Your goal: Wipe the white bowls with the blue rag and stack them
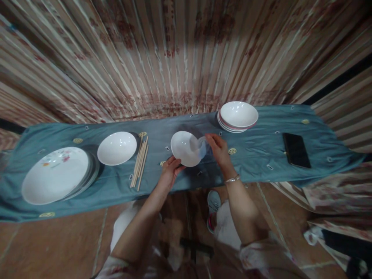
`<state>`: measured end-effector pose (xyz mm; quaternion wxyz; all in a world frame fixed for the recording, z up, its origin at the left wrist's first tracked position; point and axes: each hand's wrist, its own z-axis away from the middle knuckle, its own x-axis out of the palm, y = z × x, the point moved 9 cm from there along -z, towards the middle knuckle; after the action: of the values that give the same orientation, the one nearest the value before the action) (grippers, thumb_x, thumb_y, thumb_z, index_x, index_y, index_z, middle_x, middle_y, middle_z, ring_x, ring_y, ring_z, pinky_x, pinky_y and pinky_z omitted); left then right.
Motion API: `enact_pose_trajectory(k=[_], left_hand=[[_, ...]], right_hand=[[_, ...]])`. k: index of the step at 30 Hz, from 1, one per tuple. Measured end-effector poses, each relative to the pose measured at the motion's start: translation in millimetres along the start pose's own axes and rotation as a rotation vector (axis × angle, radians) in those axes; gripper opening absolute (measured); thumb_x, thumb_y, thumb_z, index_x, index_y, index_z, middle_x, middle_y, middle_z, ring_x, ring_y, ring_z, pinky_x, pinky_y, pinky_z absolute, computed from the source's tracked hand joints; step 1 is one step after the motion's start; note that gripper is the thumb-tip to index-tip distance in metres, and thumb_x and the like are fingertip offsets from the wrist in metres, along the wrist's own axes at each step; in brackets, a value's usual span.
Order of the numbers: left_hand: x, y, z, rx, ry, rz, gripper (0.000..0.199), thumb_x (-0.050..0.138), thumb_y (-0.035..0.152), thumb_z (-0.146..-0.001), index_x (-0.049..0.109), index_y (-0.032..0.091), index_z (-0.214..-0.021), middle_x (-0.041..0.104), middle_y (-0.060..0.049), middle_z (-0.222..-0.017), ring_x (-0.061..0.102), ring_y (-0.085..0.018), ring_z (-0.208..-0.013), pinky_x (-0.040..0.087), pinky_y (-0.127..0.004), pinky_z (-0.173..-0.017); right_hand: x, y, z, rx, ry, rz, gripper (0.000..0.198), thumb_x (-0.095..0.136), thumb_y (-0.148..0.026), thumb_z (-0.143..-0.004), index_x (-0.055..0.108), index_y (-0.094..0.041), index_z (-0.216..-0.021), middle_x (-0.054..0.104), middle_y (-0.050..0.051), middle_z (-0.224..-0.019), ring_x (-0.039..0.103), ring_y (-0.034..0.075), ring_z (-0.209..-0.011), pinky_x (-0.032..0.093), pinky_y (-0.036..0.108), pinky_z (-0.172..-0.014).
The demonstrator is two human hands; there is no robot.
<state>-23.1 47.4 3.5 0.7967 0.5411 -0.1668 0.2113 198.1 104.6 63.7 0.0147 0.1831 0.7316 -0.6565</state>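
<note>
So the left hand (170, 170) has its fingers curled around the near edge of a white bowl (186, 148), holding it tilted up off the surface (255, 155), which is covered in a blue-grey cloth. The right hand (218, 149) is pinched shut on a small pale cloth or wipe (202, 147) (it's blurry, so I can't tell exactly what it is) and presses it against the bowl's right rim. There's a bracelet (232, 179) on the right wrist.

The bowl sits roughly mid-surface, just in front of the person. Off to its left is a bundle of wooden chopsticks (140, 161) lying flat, and just beside those another white bowl (116, 148) resting on the cloth. Further left is a stack of big plates (56, 175), the top one with a little floral print. Back right of the held bowl there's a stack of bowls (238, 116) with pinkish rims showing at the edges. Well apart on the right lies a dark phone (296, 150), face up. Behind everything hangs a striped, pleated curtain (174, 58). Below the surface edge you can see a tiled floor (58, 240) and a shoe (213, 205).
</note>
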Motion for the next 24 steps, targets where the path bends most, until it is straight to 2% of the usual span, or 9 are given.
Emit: enact_pose_trajectory(k=[3, 5, 7, 11, 14, 18, 21, 24], left_hand=[[0.8, -0.6, 0.6, 0.006, 0.007, -0.018, 0.038, 0.084, 0.023, -0.063, 0.074, 0.02, -0.099, 0.078, -0.003, -0.095, 0.075, -0.022, -0.09, 0.064, -0.038, -0.088], [-0.7, -1.2, 0.5, 0.006, 0.025, -0.01, 0.052, 0.084, 0.021, -0.063, 0.07, 0.021, -0.114, 0.078, -0.002, -0.093, 0.075, -0.022, -0.089, 0.063, -0.039, -0.088], [-2.0, -1.8, 0.3, 0.006, 0.035, 0.0, 0.065, 0.084, 0.02, -0.063, 0.065, 0.022, -0.125, 0.077, -0.001, -0.09, 0.075, -0.021, -0.085, 0.063, -0.037, -0.086], [-2.1, -3.4, 0.7, 0.004, 0.021, -0.007, 0.077, 0.085, 0.022, -0.062, 0.059, 0.021, -0.135, 0.076, -0.001, -0.091, 0.073, -0.019, -0.082, 0.063, -0.034, -0.081], [-1.4, -3.9, 2.3, 0.007, 0.009, -0.024, 0.082, 0.087, 0.026, -0.061, 0.057, 0.02, -0.137, 0.076, -0.002, -0.094, 0.073, -0.02, -0.086, 0.063, -0.036, -0.08], [0.0, -4.1, 5.4, -0.005, 0.001, -0.023, 0.075, 0.089, 0.026, -0.059, 0.062, 0.021, -0.128, 0.076, -0.001, -0.09, 0.071, -0.019, -0.083, 0.062, -0.034, -0.079], [1.2, -5.1, 7.7, -0.021, 0.0, -0.016, 0.072, 0.089, 0.024, -0.058, 0.063, 0.022, -0.126, 0.076, -0.002, -0.091, 0.071, -0.018, -0.083, 0.062, -0.035, -0.081], [3.3, -7.3, 10.3, -0.036, -0.007, -0.017, 0.073, 0.088, 0.024, -0.059, 0.063, 0.02, -0.127, 0.076, -0.002, -0.091, 0.071, -0.018, -0.084, 0.063, -0.039, -0.086]], right_hand=[[23.2, 4.3, 4.9, 0.017, -0.123, -0.021, 0.042, 0.061, -0.045, -0.083, 0.067, -0.019, -0.115, 0.076, 0.008, -0.108, 0.07, 0.021, -0.099, 0.056, 0.034, -0.088], [34.3, 0.5, 9.2, -0.036, -0.171, 0.08, 0.044, 0.062, -0.03, -0.08, 0.064, -0.018, -0.123, 0.075, 0.01, -0.119, 0.07, 0.023, -0.108, 0.055, 0.038, -0.098], [40.9, -5.6, 13.2, -0.105, -0.186, 0.232, 0.047, 0.058, -0.021, -0.08, 0.063, -0.017, -0.127, 0.074, 0.012, -0.125, 0.069, 0.025, -0.113, 0.052, 0.041, -0.104], [46.0, -18.8, 18.2, -0.237, -0.157, 0.487, 0.044, 0.051, -0.012, -0.085, 0.065, -0.017, -0.126, 0.07, 0.015, -0.132, 0.064, 0.026, -0.123, 0.048, 0.042, -0.111], [47.3, -23.8, 18.0, -0.292, -0.114, 0.644, 0.038, 0.054, -0.01, -0.085, 0.068, -0.017, -0.12, 0.071, 0.016, -0.128, 0.064, 0.029, -0.12, 0.051, 0.042, -0.108], [47.6, -21.8, 14.1, -0.246, -0.086, 0.768, 0.026, 0.059, -0.014, -0.088, 0.069, -0.017, -0.112, 0.076, 0.017, -0.11, 0.071, 0.028, -0.101, 0.056, 0.035, -0.091], [47.0, -19.1, 11.3, -0.178, -0.08, 0.784, 0.021, 0.062, -0.016, -0.089, 0.068, -0.015, -0.11, 0.076, 0.017, -0.108, 0.073, 0.028, -0.095, 0.056, 0.034, -0.084], [48.1, -19.9, 9.4, -0.157, -0.076, 0.715, 0.022, 0.063, -0.017, -0.09, 0.067, -0.014, -0.112, 0.076, 0.017, -0.111, 0.073, 0.029, -0.099, 0.055, 0.035, -0.086]])
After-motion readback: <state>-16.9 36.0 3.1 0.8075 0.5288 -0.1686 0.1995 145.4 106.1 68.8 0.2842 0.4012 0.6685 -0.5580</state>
